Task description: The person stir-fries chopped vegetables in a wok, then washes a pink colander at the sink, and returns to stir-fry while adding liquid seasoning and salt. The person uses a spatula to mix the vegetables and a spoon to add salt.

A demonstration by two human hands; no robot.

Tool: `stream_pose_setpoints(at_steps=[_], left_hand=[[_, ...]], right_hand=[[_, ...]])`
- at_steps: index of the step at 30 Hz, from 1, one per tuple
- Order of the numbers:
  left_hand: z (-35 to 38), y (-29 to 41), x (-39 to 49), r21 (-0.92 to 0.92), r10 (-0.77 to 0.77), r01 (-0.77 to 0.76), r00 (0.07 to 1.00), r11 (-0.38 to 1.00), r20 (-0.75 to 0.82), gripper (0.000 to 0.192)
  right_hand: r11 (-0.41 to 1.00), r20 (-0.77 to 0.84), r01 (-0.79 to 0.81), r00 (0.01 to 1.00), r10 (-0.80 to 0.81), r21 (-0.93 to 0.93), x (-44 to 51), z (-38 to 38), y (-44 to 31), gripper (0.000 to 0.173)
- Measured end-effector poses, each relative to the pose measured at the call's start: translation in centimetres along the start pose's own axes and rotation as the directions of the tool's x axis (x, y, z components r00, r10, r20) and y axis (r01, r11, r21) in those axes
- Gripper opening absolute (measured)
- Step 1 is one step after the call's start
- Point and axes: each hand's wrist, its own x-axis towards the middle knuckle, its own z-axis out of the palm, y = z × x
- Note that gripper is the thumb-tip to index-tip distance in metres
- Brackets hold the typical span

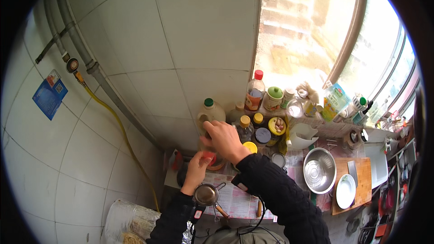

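My left hand [196,171] has its thumb and fingers closed on a small red object [209,157], perhaps a lid or a bag; its shape is blurred. Just above it, my right hand [223,140] is bent, with its fingertips pointing down and left; motion blur hides whether they hold anything. Behind the hands stands a large plastic jug with a green cap [213,110]. A round reddish container [217,166] is partly hidden below my right hand. Under my left wrist lies a small metal strainer or pan [206,195] with a wooden handle.
Jars and bottles crowd the right side, among them a yellow-lidded jar [277,126] topped with garlic. Further right are a steel bowl [319,171], a wooden cutting board [364,183], a cleaver [352,173] and a white dish [346,191]. A yellow gas hose [127,135] runs down the left wall.
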Motion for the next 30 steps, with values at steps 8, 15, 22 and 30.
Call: stream_pose_setpoints(at_steps=[8, 15, 22, 30], left_hand=[[0.1, 5.6, -1.2, -0.089, 0.107, -0.118, 0.988, 0.989, -0.115, 0.026], [-2.9, 20.8, -8.5, 0.049, 0.377, -0.379, 0.884, 0.924, -0.277, 0.027], [-3.4, 33.2, -24.4, 0.537, 0.472, -0.239, 0.808, 0.809, -0.352, 0.027], [-2.8, 41.2, -45.7, 0.671, 0.364, 0.272, 0.671, 0.690, -0.646, 0.015]], right_hand=[[0.948, -0.022, 0.288, 0.957, -0.288, 0.136, 0.7, -6.5, -0.6, 0.025], [0.816, -0.073, 0.475, 0.875, -0.479, 0.331, -2.5, -19.5, -7.2, 0.024], [0.405, -0.428, 0.729, 0.664, -0.613, 0.552, -9.0, -22.1, -14.3, 0.029], [-0.016, -0.557, 0.617, 0.699, -0.448, 0.787, -17.0, -17.9, -21.0, 0.033]])
